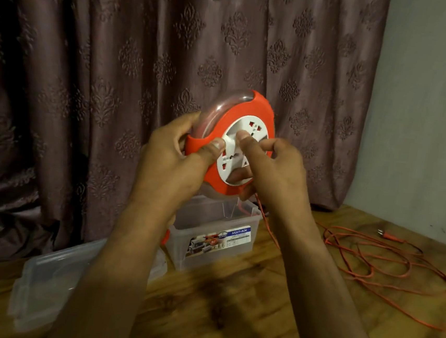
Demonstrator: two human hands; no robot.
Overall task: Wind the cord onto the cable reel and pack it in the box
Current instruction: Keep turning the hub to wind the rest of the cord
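Note:
I hold an orange cable reel (260,109) with a clear rim and a white socket hub up in front of the curtain. My left hand (176,159) grips its left edge, thumb on the orange face. The fingers of my right hand (274,165) pinch the white hub (249,133). An orange cord (365,261) runs down from the reel's underside and lies in loose loops on the wooden floor at the right, ending in a plug (386,234) near the wall. Below the reel stands the open clear plastic box (211,222) with a "MULTI-BOX" label.
The box's clear lid (48,274) lies on the floor at the lower left, partly behind my left forearm. A patterned brown curtain (116,76) hangs right behind the box. A grey wall (425,120) borders the floor on the right.

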